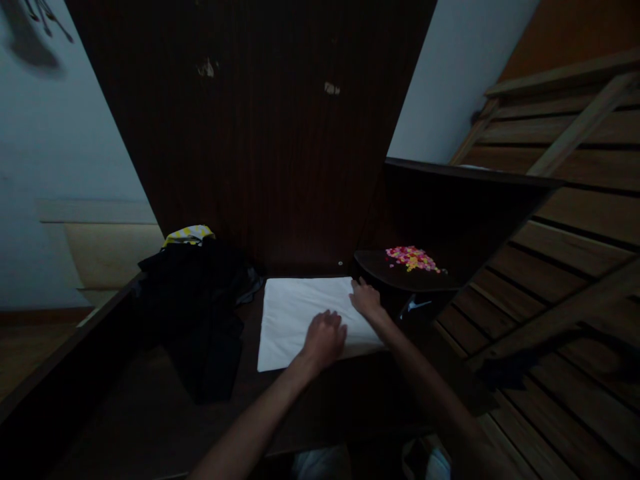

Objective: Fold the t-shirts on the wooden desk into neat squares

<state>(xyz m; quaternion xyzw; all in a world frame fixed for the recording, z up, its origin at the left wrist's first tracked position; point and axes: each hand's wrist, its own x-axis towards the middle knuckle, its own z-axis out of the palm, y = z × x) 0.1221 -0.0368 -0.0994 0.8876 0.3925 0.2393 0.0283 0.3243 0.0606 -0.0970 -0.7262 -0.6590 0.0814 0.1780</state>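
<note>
A flat white folded cloth (293,317) lies on a dark wooden surface (150,420) in front of me. My left hand (325,339) rests on the cloth's near right part with its fingers curled under, knuckles up. My right hand (366,299) lies on the cloth's far right corner, fingers stretched flat toward the back. Neither hand lifts the cloth off the surface.
A heap of dark clothes (203,300) with a yellow-and-white striped piece (189,234) on top sits to the left. A dark cloth with a pink and yellow flower print (413,259) lies at the right. A dark wooden panel (260,133) stands behind. Wooden slats (565,267) run along the right.
</note>
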